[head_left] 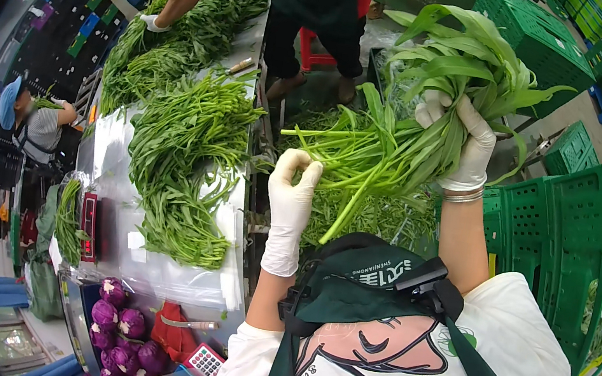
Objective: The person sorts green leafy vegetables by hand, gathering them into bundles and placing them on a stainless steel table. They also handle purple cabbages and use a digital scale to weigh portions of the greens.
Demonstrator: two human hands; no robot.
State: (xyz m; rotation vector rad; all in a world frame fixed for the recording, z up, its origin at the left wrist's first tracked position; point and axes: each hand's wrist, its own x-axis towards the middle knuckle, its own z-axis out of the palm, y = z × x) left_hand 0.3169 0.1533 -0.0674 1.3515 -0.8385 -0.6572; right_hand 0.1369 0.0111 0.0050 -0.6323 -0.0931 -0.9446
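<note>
Greens fill my right hand (460, 138): I grip a bunch of long-stemmed leafy greens (403, 137) around its middle, leaves fanning up and far, cut stems pointing down to the left. My gloved left hand (293, 187) pinches the stem ends with its fingertips. Below the bunch lies a loose pile of the same greens (383, 217). Left of me, a table (116, 159) carries more heaps; green crates (585, 233) stand right
</note>
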